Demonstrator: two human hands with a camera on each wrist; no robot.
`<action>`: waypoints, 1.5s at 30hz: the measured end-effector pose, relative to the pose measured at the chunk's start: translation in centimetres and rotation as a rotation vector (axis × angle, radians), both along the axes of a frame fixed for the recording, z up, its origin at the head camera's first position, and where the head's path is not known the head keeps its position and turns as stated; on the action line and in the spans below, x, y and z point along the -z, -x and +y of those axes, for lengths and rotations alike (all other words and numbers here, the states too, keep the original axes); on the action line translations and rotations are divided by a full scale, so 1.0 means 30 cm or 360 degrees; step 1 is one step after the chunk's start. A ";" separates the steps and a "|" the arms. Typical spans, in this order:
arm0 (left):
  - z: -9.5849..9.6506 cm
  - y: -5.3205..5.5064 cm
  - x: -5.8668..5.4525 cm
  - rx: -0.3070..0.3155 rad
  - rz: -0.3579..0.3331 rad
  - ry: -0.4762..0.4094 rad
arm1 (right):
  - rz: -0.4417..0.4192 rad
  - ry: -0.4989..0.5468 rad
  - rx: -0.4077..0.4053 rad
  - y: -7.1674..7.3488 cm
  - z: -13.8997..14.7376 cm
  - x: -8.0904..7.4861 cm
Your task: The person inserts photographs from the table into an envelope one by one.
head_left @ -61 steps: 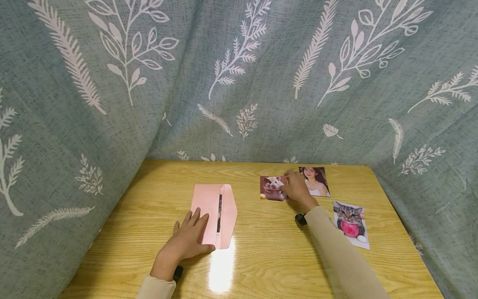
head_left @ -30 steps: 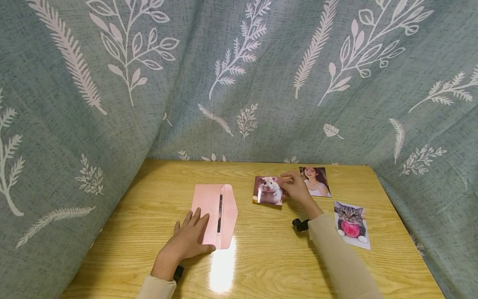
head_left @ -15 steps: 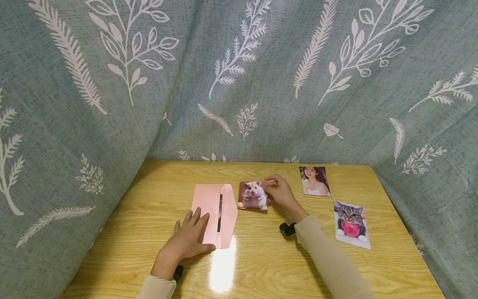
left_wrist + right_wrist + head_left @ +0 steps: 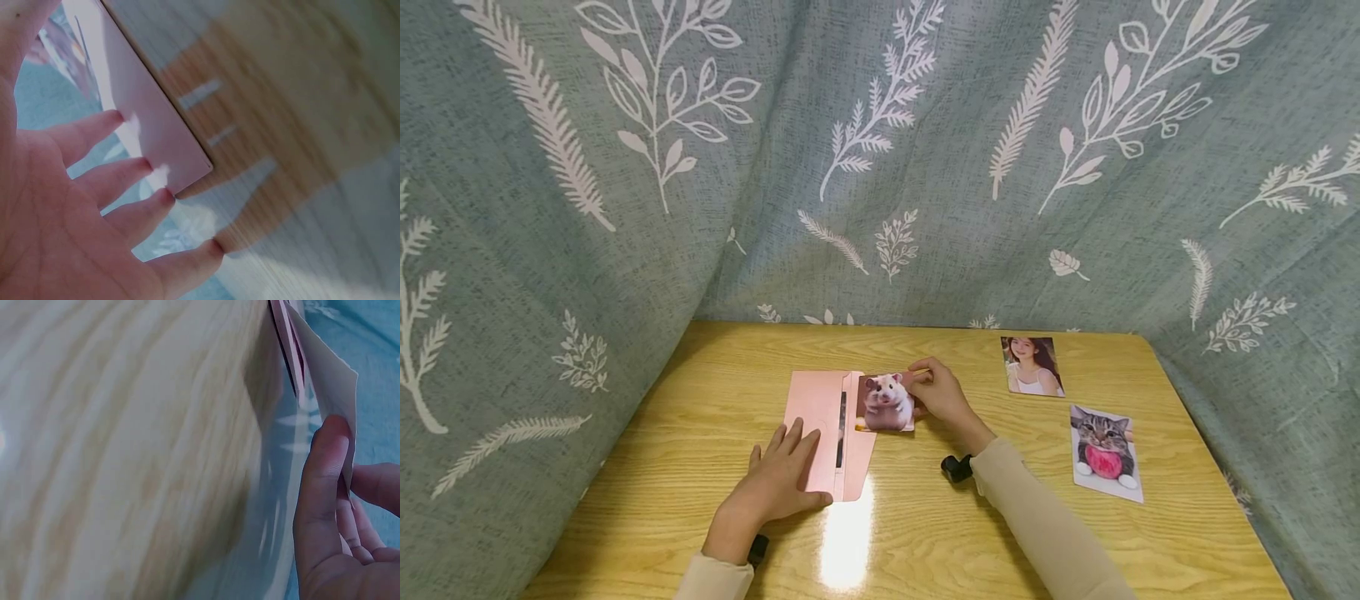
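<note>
Head view: my right grip pinches the hamster photo over the flap of the pink envelope, toward two o'clock; a dark strip shows inside. My left grip rests spread at eight o'clock.

Curtained tabletop booth, screened on three sides; kind of room or building beyond the cloth cannot be told. Cloth: grey-green, woven look, printed with white leaf sprigs and feathery fronds; hangs in soft folds along left, far and right sides, filling the background to the top of the head view. Table: yellow-brown wood grain, smooth, glossy surface; far edge straight, just beside the cloth. Glare patch: white, bright, reflected on the near part of the tabletop, left of centre.
</note>
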State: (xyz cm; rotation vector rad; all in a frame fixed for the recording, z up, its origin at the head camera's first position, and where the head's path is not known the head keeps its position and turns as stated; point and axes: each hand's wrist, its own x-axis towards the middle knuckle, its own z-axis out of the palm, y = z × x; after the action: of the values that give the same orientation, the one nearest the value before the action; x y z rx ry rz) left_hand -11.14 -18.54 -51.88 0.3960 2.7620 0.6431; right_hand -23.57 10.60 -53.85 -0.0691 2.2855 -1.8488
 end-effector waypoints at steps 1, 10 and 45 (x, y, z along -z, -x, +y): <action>0.000 0.000 0.000 0.0001 -0.0003 0.0000 | -0.0003 0.0009 0.0002 -0.002 -0.006 -0.001; -0.003 -0.001 0.000 0.0000 -0.0006 -0.0005 | -0.0042 0.0027 -0.0051 -0.020 -0.057 0.012; -0.007 -0.001 0.004 0.0001 0.0016 -0.0007 | -0.0044 0.0076 -0.0097 -0.074 -0.223 0.019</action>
State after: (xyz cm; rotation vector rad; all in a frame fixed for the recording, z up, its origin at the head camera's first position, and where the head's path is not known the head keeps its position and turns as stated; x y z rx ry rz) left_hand -11.10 -18.75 -52.00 0.4020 2.7704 0.6493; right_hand -21.34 3.93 -54.42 -0.1180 2.1961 -1.8623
